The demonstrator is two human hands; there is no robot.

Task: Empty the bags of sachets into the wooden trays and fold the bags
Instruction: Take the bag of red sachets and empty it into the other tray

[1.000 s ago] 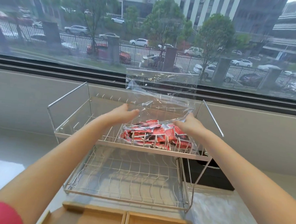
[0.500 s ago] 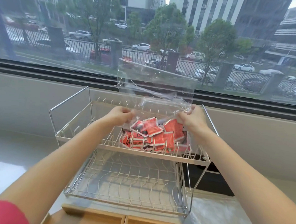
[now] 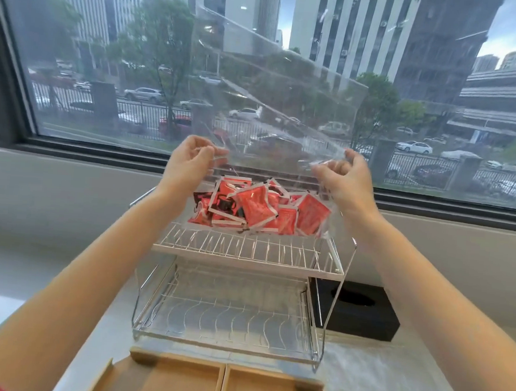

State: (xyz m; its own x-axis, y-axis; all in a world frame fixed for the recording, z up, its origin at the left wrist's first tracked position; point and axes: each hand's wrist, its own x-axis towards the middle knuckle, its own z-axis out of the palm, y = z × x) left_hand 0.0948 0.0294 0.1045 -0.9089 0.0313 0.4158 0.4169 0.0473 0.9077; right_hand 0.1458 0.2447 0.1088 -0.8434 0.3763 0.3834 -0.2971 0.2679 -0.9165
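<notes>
Both hands are raised in front of the window [image 3: 77,60], each pinching a side of a clear plastic bag [image 3: 275,105] between thumb and curled fingers; the left hand [image 3: 188,163] grips the bag's left side, the right hand [image 3: 343,180] its right side, so the bag hangs stretched between them; its upper part stands up above the hands, see-through against the street outside; its lower part sags below them, holding a heap of red sachets [image 3: 259,207]; the bottom of the bag hangs just above the top shelf of a two-tier wire rack [image 3: 246,252], and whether it touches the wires cannot be told; the rack stands on the pale desk [image 3: 6,284] near its far edge, below the window sill; a black box [image 3: 361,312] sits just beside the rack on its right; two wooden trays [image 3: 222,385] lie side by side at the near edge of the desk, just in front of the rack's lower shelf.
</notes>
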